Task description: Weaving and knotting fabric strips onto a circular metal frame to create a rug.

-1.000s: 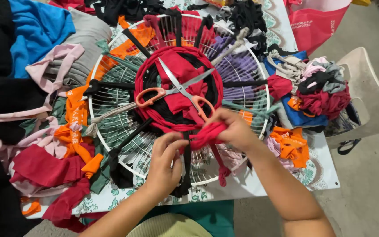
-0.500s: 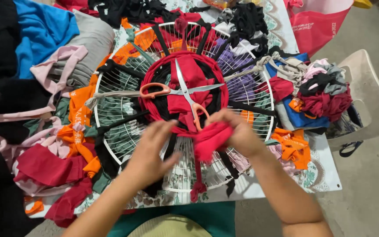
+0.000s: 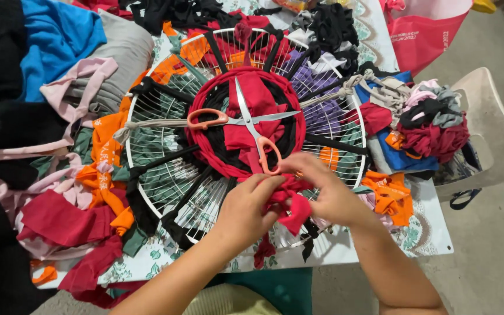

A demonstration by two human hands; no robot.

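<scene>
I see my left hand (image 3: 246, 207) and right hand (image 3: 328, 192) both gripping a red cloth strip (image 3: 290, 201), to knot it on the wire ring (image 3: 147, 192) beneath them.

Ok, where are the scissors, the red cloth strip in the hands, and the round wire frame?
scissors (image 3: 246, 119), head view, on the blades' pivot.
red cloth strip (image 3: 294, 211), head view, on its loose end below the hands.
round wire frame (image 3: 164, 181), head view, on bare white wires.

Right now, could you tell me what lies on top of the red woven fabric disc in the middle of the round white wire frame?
Open scissors with orange handles lie across the red woven fabric disc, beside loose red cloth. Black strips show between. The round white wire frame beneath its centre is covered.
</scene>
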